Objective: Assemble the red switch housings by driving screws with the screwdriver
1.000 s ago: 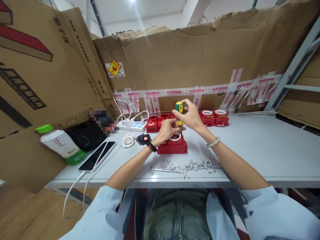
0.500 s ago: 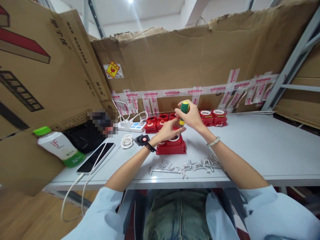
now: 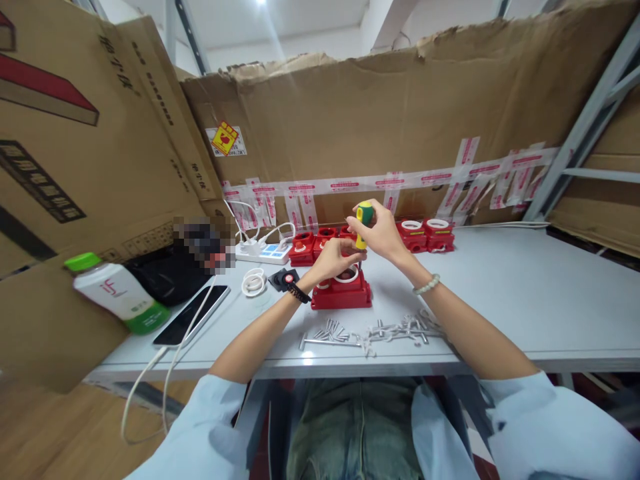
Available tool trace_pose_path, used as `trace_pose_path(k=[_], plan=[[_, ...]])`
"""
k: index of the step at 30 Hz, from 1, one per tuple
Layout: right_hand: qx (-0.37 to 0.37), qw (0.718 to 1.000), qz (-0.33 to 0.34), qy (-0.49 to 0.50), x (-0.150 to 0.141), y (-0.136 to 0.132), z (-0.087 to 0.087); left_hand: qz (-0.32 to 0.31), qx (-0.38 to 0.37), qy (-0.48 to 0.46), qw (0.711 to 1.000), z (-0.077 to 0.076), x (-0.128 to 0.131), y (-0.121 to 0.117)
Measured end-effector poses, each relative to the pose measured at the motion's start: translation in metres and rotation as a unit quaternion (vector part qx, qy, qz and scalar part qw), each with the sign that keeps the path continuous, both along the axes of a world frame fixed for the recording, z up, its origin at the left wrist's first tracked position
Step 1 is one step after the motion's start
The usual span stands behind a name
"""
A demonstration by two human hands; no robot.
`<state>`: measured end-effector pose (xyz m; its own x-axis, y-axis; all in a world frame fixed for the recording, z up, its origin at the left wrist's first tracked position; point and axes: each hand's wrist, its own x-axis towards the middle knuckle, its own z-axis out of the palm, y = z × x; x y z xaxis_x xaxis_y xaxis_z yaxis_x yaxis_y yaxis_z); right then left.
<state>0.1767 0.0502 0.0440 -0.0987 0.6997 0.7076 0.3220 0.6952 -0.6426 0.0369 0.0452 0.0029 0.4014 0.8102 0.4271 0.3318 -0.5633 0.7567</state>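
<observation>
My right hand is wrapped round the green and yellow handle of a screwdriver, held upright over a red casing with a white ring on top. The shaft runs down to the casing's right end. Thumb and fingers of my left hand are pinched together at the handle's lower end, above the ring, and cover part of the casing. Where the tip meets the casing is too small to make out. Loose metal screws lie in front of the casing, beside rods and white scraps.
Several red casings stand in a row at the back, including a pair with white rings on the right. To the left are a power strip, a coiled white cable, a phone and a bottle. Cardboard walls the rear.
My left fingers have gone from spread over the casing to pinched at the screwdriver's lower handle. The screwdriver and right hand have shifted slightly left.
</observation>
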Motion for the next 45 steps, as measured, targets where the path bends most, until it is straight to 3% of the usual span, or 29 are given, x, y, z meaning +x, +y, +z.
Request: trace_pose_path(k=[4, 9, 14, 19, 23, 26, 35, 41, 45], plan=[[0.014, 1.0, -0.009, 0.004, -0.001, -0.003, 0.002, 0.082, 0.044, 0.011, 0.996, 0.001, 0.002, -0.002], [0.021, 0.999, -0.026, -0.005, -0.002, -0.007, 0.004, 0.001, 0.038, 0.016, 0.999, 0.003, 0.0, -0.004], [0.03, 0.998, -0.038, -0.027, -0.001, -0.01, 0.004, 0.095, 0.085, 0.027, 0.992, 0.001, 0.001, -0.001], [0.041, 0.996, -0.06, -0.048, 0.001, -0.013, 0.006, 0.039, 0.064, 0.066, 0.995, 0.002, -0.001, -0.003], [0.034, 0.99, -0.098, -0.092, 0.004, -0.014, 0.008, 0.097, 0.092, 0.078, 0.988, 0.001, -0.002, -0.004], [0.038, 0.989, -0.103, -0.096, 0.006, -0.013, 0.009, 0.093, 0.101, 0.125, 0.983, 0.001, -0.003, -0.005], [0.05, 0.991, -0.101, -0.072, 0.009, -0.009, 0.011, 0.034, -0.027, 0.267, 0.963, 0.023, 0.002, 0.004], [0.065, 0.992, -0.105, -0.037, 0.014, -0.008, 0.014, 0.067, 0.004, 0.321, 0.945, 0.033, 0.015, 0.005], [0.068, 0.991, -0.111, -0.027, 0.019, -0.008, 0.018, 0.056, 0.037, 0.329, 0.942, 0.035, 0.016, 0.002]])
